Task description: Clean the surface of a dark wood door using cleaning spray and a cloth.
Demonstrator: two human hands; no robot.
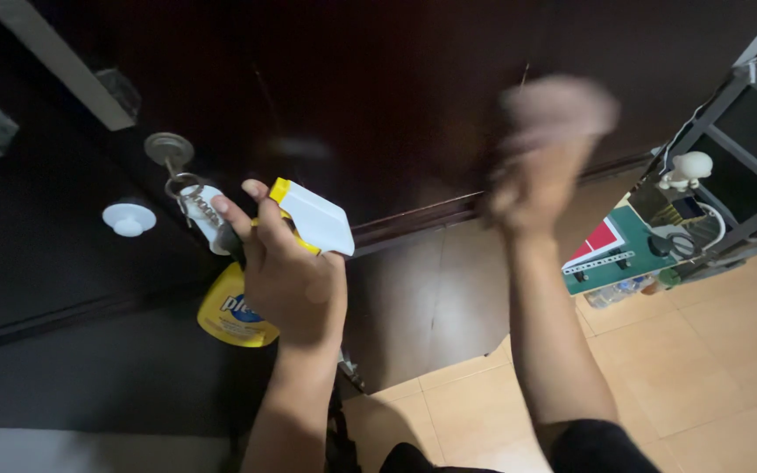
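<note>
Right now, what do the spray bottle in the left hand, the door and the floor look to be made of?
Spray bottle: plastic by the look, glossy yellow body, matte white trigger head. The left hand grips its neck.
Door: probably dark wood or veneer, polished; faint sheen.
Floor: likely ceramic tile, beige, with visible grout lines.
The right hand is blurred against the door.
</note>
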